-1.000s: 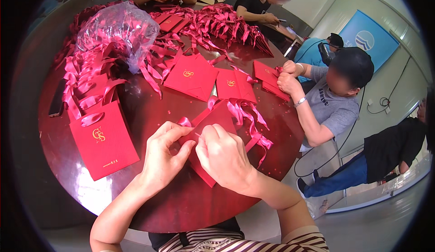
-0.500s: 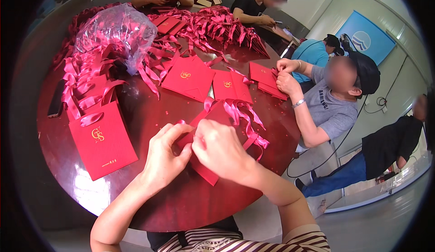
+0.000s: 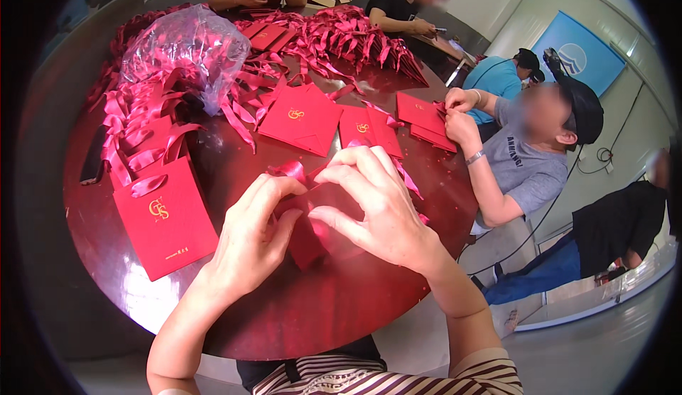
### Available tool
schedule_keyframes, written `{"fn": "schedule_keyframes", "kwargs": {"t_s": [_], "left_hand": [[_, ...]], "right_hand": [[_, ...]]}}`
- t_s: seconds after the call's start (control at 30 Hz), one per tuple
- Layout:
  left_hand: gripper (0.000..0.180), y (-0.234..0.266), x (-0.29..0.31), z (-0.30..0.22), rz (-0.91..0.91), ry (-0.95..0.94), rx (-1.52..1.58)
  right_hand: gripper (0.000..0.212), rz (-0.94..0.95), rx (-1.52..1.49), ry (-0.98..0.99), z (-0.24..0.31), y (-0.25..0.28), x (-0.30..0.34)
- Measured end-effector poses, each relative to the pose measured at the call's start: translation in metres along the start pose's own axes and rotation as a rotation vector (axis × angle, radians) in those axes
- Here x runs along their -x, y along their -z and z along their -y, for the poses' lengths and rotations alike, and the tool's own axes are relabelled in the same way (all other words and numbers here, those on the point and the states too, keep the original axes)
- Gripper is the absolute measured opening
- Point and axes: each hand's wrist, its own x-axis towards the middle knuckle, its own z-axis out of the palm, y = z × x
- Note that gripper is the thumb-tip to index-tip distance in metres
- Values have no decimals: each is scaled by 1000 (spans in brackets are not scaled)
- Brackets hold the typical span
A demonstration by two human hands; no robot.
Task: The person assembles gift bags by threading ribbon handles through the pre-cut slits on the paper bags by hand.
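A small red paper gift bag (image 3: 307, 247) with pink ribbon is between my two hands above the near part of the table. My left hand (image 3: 257, 228) is curled at the bag's left side, its fingers and thumb at the upper edge. My right hand (image 3: 380, 207) arches over the other side, fingers bent round the upper edge and thumb on the near side. Pink ribbon (image 3: 290, 170) shows just beyond my fingertips. My hands hide much of the bag.
A finished-looking red bag (image 3: 167, 217) lies at left, beside a ribboned row (image 3: 135, 136) and a dark phone (image 3: 92, 157). Flat red bags (image 3: 302, 119) lie beyond my hands. A clear plastic bag (image 3: 181, 50) sits farther back. A co-worker at right handles a red bag (image 3: 426, 119).
My right hand has opened from a closed pinch and spread over the bag's right side. The bag has shifted, and its ribbon now shows beyond my left fingertips.
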Motion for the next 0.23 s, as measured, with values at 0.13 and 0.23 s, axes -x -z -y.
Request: {"fn": "schedule_keyframes", "kwargs": {"t_s": [0.13,0.23], "left_hand": [[32,-3,1,2,-17,-210,-187],[35,-7,3,-2,-150,-309,-351]], "right_hand": [[30,39,79,33,6,5,1],[28,65,172,69,10,7,3]]}}
